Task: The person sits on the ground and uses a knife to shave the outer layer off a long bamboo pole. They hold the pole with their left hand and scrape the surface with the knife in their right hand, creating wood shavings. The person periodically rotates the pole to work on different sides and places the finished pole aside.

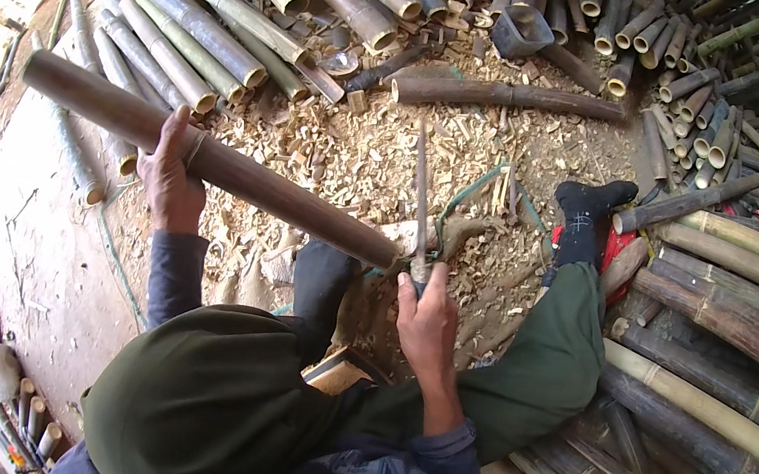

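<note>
My left hand [172,178] is closed around a thick brown bamboo pole [289,204], its thumb lying over the top. The pole slants from the upper left down to the middle, its lower end near my right hand [428,322]. That hand grips the wrapped handle of a long narrow-bladed knife [423,184], whose blade points up and away from me. The knife's base is right beside the pole's end; whether they touch I cannot tell. My legs are bent and spread, one dark sock [585,212] showing on the right.
Wood chips [312,159] cover the ground. Cut bamboo poles [184,20] lie piled at the far left, and shorter pieces [658,37] at the far right. A loose bamboo pole [516,99] lies ahead near a dark plastic container [522,34]. Stacked bamboo [697,395] lines the right side.
</note>
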`<action>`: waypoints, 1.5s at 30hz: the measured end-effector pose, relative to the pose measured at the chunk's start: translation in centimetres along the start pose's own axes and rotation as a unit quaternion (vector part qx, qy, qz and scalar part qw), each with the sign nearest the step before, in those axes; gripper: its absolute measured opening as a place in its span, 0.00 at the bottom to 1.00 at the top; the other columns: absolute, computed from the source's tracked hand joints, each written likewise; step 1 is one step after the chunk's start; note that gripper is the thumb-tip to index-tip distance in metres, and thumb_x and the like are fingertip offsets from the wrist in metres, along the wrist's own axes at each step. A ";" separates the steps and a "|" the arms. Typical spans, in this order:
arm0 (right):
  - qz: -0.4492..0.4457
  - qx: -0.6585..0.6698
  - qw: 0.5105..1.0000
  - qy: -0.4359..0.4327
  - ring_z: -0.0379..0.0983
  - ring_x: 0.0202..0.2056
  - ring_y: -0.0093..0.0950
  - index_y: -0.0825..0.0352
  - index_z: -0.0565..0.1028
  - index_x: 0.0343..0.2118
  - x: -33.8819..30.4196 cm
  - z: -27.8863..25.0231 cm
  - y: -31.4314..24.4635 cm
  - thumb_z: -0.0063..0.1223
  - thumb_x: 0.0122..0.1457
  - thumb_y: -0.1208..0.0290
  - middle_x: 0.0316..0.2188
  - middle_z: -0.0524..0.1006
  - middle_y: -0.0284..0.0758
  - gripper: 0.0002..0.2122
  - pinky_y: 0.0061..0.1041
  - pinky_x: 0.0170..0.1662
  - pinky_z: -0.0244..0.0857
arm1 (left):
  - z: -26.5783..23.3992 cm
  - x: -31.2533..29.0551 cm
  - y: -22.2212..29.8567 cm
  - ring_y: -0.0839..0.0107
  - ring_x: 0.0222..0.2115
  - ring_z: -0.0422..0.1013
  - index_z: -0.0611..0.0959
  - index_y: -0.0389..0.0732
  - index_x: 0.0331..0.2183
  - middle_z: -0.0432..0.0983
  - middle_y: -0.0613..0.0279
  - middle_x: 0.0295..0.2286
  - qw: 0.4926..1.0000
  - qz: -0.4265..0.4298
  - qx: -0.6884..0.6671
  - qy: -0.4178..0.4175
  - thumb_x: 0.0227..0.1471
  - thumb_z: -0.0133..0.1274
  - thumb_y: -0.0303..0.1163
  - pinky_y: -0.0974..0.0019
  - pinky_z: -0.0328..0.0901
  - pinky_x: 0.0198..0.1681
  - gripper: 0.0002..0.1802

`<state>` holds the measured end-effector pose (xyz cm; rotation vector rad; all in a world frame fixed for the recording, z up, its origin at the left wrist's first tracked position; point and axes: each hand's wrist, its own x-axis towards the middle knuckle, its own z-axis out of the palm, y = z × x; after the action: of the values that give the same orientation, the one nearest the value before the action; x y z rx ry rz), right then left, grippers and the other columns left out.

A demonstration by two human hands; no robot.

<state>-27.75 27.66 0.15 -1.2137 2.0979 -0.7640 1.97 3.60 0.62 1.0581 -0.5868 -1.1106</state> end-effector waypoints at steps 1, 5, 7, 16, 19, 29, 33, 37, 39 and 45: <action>-0.019 0.024 0.999 0.019 0.78 0.36 0.58 0.70 0.68 0.44 -0.1 -0.8 -1.5 0.56 0.67 0.64 0.33 0.80 0.56 0.14 0.50 0.35 0.70 | -0.2 0.1 -0.1 0.70 0.33 0.78 0.78 0.34 0.47 0.79 0.62 0.36 0.999 0.015 0.029 0.040 0.46 0.74 0.28 0.64 0.76 0.38 0.28; -0.126 0.092 0.980 0.121 0.79 0.32 0.55 0.69 0.68 0.43 -0.3 0.2 -0.7 0.57 0.67 0.64 0.29 0.79 0.53 0.14 0.46 0.32 0.71 | 0.9 -0.6 -0.6 0.72 0.32 0.77 0.78 0.33 0.46 0.79 0.61 0.36 0.997 0.044 0.057 0.041 0.46 0.73 0.25 0.65 0.75 0.36 0.27; -0.031 0.012 0.998 0.053 0.80 0.36 0.56 0.70 0.67 0.46 -0.1 4.1 4.7 0.54 0.68 0.65 0.32 0.80 0.56 0.14 0.50 0.36 0.73 | 1.5 -0.7 -0.7 0.72 0.32 0.77 0.78 0.32 0.46 0.79 0.61 0.37 0.998 0.031 0.053 0.027 0.47 0.73 0.24 0.65 0.75 0.36 0.26; -0.043 0.046 0.998 0.016 0.79 0.36 0.58 0.68 0.67 0.46 -0.4 0.4 -0.3 0.57 0.66 0.64 0.32 0.81 0.55 0.15 0.54 0.35 0.71 | 1.0 -0.9 0.0 0.70 0.31 0.79 0.80 0.31 0.42 0.81 0.58 0.33 0.998 0.039 0.039 -0.008 0.47 0.72 0.24 0.65 0.74 0.38 0.22; -0.030 0.080 0.995 0.056 0.78 0.35 0.59 0.69 0.67 0.47 -0.8 4.0 4.3 0.55 0.67 0.63 0.32 0.81 0.55 0.16 0.55 0.35 0.71 | 1.0 -1.0 -0.2 0.69 0.32 0.79 0.80 0.31 0.42 0.81 0.57 0.34 0.998 0.029 0.029 -0.046 0.47 0.71 0.24 0.65 0.75 0.39 0.21; -0.078 0.062 0.994 0.047 0.79 0.33 0.57 0.69 0.67 0.47 -0.9 1.2 0.1 0.56 0.67 0.63 0.29 0.80 0.53 0.16 0.51 0.30 0.70 | 1.1 -1.7 0.7 0.63 0.34 0.80 0.76 0.29 0.46 0.81 0.51 0.35 0.996 0.040 -0.007 -0.080 0.49 0.68 0.22 0.61 0.75 0.42 0.24; 0.119 -0.136 0.981 -0.070 0.78 0.37 0.60 0.70 0.66 0.48 0.5 5.0 6.3 0.53 0.67 0.62 0.33 0.80 0.57 0.17 0.57 0.42 0.69 | 1.2 -1.4 0.6 0.64 0.36 0.79 0.75 0.32 0.49 0.80 0.54 0.38 0.995 0.037 0.033 -0.081 0.49 0.69 0.25 0.61 0.75 0.43 0.28; 0.049 -0.065 0.996 -0.045 0.78 0.35 0.58 0.69 0.67 0.45 -0.3 2.5 4.2 0.55 0.67 0.63 0.30 0.80 0.54 0.15 0.54 0.38 0.69 | -0.3 -0.6 0.1 0.66 0.34 0.79 0.78 0.35 0.45 0.80 0.56 0.36 0.996 -0.021 -0.091 0.011 0.47 0.72 0.27 0.62 0.76 0.41 0.25; -0.014 -0.017 1.000 0.005 0.78 0.33 0.56 0.69 0.68 0.44 -0.1 0.6 0.7 0.57 0.66 0.64 0.28 0.79 0.52 0.14 0.51 0.35 0.69 | -0.5 -0.4 -0.3 0.67 0.30 0.79 0.78 0.35 0.44 0.80 0.57 0.34 0.999 0.021 -0.005 0.041 0.47 0.73 0.27 0.63 0.77 0.38 0.24; -0.079 0.062 0.990 0.102 0.78 0.30 0.55 0.70 0.69 0.45 -0.3 3.4 3.7 0.57 0.67 0.65 0.27 0.79 0.51 0.14 0.47 0.32 0.69 | 2.3 -1.3 0.2 0.67 0.32 0.81 0.79 0.32 0.43 0.83 0.55 0.33 0.999 0.031 0.017 -0.036 0.47 0.71 0.23 0.64 0.77 0.38 0.22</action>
<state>-27.21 28.84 -4.69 -1.2918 2.0961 -1.1161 -0.29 3.94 1.89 1.0265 -0.6930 -1.0916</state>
